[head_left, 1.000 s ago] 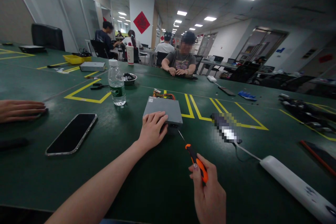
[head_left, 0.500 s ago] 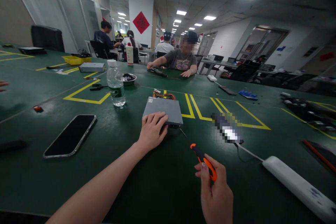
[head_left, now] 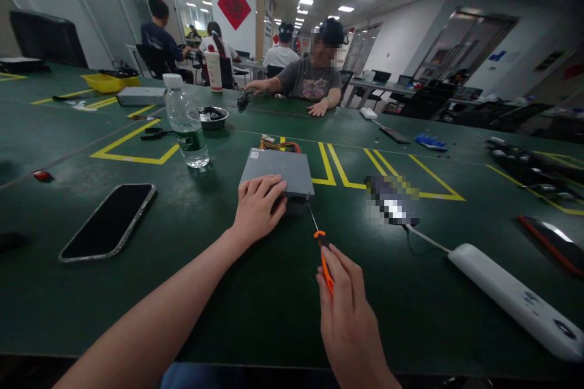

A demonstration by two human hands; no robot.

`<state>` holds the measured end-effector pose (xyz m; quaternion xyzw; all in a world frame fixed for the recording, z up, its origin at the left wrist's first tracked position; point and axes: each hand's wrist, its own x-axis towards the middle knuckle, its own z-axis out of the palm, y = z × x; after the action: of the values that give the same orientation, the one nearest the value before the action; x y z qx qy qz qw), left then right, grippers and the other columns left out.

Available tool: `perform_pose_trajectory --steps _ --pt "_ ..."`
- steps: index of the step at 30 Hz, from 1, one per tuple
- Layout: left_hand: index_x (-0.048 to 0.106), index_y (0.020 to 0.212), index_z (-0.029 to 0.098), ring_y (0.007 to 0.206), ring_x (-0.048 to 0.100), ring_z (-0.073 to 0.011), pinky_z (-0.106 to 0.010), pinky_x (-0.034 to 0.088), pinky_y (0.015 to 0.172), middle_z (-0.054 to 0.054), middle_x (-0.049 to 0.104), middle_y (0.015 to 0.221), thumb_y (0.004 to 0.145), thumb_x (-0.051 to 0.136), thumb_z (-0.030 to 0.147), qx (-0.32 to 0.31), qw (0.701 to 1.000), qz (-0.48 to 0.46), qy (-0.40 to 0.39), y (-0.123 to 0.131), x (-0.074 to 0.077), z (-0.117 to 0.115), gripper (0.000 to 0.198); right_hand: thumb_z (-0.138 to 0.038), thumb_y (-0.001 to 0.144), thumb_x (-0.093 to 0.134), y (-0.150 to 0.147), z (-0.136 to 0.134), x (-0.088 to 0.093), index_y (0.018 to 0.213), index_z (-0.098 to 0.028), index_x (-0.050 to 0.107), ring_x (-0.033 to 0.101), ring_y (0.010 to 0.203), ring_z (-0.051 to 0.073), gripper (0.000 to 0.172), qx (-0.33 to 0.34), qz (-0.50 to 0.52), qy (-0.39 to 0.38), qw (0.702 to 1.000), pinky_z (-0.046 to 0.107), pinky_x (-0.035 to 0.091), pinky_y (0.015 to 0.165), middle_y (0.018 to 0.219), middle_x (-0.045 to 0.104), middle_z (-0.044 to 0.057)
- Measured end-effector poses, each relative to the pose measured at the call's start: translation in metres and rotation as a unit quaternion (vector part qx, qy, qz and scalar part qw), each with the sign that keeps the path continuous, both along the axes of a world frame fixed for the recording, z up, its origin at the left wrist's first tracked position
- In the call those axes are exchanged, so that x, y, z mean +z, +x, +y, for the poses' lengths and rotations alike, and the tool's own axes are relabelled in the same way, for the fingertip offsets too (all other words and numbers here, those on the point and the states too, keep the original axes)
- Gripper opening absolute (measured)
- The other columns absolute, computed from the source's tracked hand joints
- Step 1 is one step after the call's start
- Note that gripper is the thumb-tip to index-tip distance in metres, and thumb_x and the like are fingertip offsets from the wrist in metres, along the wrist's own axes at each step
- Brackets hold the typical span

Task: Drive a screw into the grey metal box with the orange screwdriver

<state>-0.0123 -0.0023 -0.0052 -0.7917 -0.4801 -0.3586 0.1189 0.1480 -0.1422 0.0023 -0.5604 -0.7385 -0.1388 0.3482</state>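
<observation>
screwdriver handle (head_left: 325, 268) partly hidden, device (head_left: 392, 200) pixelated

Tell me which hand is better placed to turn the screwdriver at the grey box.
The right hand, most likely: it grips the screwdriver, tip at or close to the nearer right corner of the grey box. The left hand lies on the box, seemingly better placed to steady it.

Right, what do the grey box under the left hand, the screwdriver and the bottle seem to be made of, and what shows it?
Grey box: probably matte sheet metal, judging by flat faces and crisp edges; painted or bare is unclear.
Screwdriver: shaft likely metal, thin and pale-gleaming; handle perhaps plastic or rubber, orange and black.
Bottle: probably clear, glossy plastic, see-through with highlights.
</observation>
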Motion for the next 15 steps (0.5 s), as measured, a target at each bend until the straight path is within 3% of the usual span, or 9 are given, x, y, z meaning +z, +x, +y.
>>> perform_pose_trajectory --steps 2,4,7,10,12,15 --pt "0.053 0.111 0.025 0.112 0.046 -0.0237 -0.043 0.029 0.088 -0.003 0.056 0.122 0.085 0.046 0.031 0.0 1.0 0.001 -0.002 0.001 0.0 0.0 0.027 -0.024 0.094 0.033 0.003 0.002 0.006 0.111 -0.011 0.049 0.063 0.075 0.017 0.027 -0.015 -0.019 0.006 1.0 0.026 0.052 0.057 0.091 0.06 0.011" --pt "0.053 0.111 0.025 0.112 0.046 -0.0241 -0.043 0.029 0.088 -0.003 0.056 0.122 0.085 0.046 0.031 -0.001 1.0 0.004 -0.004 0.001 -0.001 0.001 0.027 -0.028 0.095 0.029 0.004 0.003 0.012 0.105 -0.013 0.052 0.057 0.055 0.014 0.029 -0.033 -0.038 -0.009 0.999 0.024 0.048 0.048 0.076 0.06 0.005" --pt "0.053 0.111 0.025 0.112 0.046 -0.0244 -0.044 0.028 0.088 -0.003 0.056 0.122 0.085 0.047 0.03 -0.005 1.0 -0.001 -0.002 0.001 -0.002 0.002 0.027 -0.031 0.094 0.033 0.0 0.003 0.017 0.105 -0.011 0.051 0.059 0.071 0.018 0.029 -0.03 -0.039 -0.022 0.999 0.028 0.051 0.056 0.092 0.058 0.012" --pt "0.052 0.111 0.026 0.112 0.046 -0.0244 -0.044 0.028 0.088 -0.003 0.056 0.122 0.084 0.047 0.03 -0.011 1.0 -0.008 0.001 0.0 -0.002 0.003 0.028 -0.018 0.09 0.037 -0.004 0.003 0.017 0.11 -0.009 0.049 0.056 0.096 0.022 0.024 0.003 -0.05 0.011 0.999 0.032 0.053 0.07 0.108 0.05 0.018" --pt "0.052 0.111 0.026 0.112 0.046 -0.0246 -0.044 0.028 0.088 -0.003 0.056 0.122 0.084 0.048 0.03 -0.012 1.0 -0.01 0.001 0.0 -0.002 0.003 0.028 -0.012 0.089 0.037 -0.002 0.005 0.016 0.109 -0.013 0.05 0.057 0.095 0.02 0.024 0.016 -0.068 0.04 0.997 0.031 0.053 0.07 0.106 0.052 0.014" --pt "0.053 0.111 0.026 0.112 0.046 -0.0246 -0.043 0.029 0.088 -0.003 0.056 0.122 0.085 0.047 0.03 -0.01 1.0 -0.008 -0.003 0.0 -0.001 0.002 0.027 -0.015 0.091 0.036 0.007 0.009 0.018 0.102 -0.017 0.052 0.06 0.076 0.015 0.019 -0.025 -0.055 0.042 0.997 0.023 0.052 0.056 0.092 0.054 0.009"
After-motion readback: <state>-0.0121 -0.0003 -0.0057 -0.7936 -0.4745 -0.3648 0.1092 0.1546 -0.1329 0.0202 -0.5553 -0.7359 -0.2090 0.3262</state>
